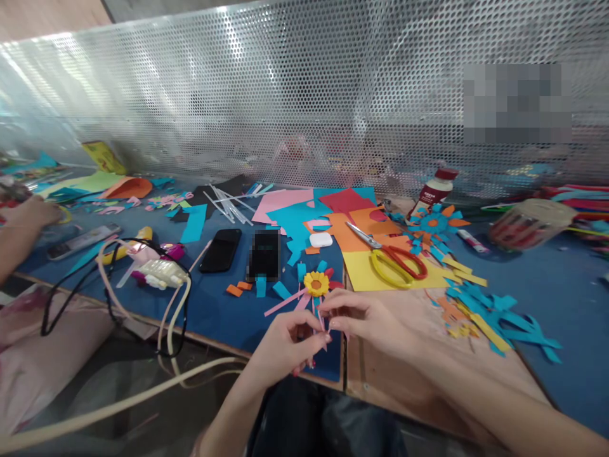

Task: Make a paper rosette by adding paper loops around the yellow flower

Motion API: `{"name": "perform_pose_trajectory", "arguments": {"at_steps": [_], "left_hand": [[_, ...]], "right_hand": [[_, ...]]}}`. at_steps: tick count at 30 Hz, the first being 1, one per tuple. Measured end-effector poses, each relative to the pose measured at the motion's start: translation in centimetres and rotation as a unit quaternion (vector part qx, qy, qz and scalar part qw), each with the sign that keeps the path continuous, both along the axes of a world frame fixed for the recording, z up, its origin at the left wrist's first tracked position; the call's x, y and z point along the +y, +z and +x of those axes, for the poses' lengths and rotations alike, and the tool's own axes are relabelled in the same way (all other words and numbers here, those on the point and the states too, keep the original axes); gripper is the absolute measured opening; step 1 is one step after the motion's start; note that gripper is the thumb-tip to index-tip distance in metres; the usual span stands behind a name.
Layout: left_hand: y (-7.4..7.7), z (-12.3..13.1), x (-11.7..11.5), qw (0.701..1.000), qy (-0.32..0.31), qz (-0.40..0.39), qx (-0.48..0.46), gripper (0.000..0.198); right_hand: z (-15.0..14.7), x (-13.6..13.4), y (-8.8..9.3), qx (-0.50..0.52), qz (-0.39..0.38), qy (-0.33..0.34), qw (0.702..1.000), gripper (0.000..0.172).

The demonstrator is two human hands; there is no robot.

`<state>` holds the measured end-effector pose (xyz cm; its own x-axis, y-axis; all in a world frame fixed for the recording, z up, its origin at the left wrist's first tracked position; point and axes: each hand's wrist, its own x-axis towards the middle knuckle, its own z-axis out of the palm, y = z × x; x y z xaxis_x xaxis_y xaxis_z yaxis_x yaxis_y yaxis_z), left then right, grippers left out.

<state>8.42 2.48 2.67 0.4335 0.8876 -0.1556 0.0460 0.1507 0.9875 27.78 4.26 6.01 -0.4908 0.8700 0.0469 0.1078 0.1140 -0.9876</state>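
My left hand [291,343] is closed, its thumb and fingertips pinching a narrow pink paper strip [320,320] near the table's front edge. Closed as well, my right hand [364,317] pinches the same strip from the right, so the fingertips of both hands almost meet. Just beyond them is a yellow paper flower [316,284] with an orange-brown centre. Pink and blue paper pieces stick out below and beside it. Whether the pinched strip is joined to the flower cannot be made out, as my fingers cover part of it.
Red-and-yellow-handled scissors [399,263] lie on coloured paper sheets [354,271]. Two phones [221,251], a white earbud case [321,240] and blue paper scraps [514,317] are around. A bottle [434,190] stands behind. Cables and a power strip [164,274] lie left, near another person's hand [38,212].
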Motion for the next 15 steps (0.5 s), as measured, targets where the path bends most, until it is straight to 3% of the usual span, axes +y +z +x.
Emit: {"name": "perform_pose_trajectory", "arguments": {"at_steps": [8,15], "left_hand": [[-0.2,0.0,-0.1,1.000,-0.006,0.009,-0.005,0.019],[0.4,0.3,-0.2,0.999,0.001,0.034,0.014,0.015]], "right_hand": [[-0.2,0.3,-1.2,0.021,0.008,-0.040,0.999,0.016],[-0.1,0.4,-1.2,0.005,0.040,-0.048,0.998,0.018]]}}
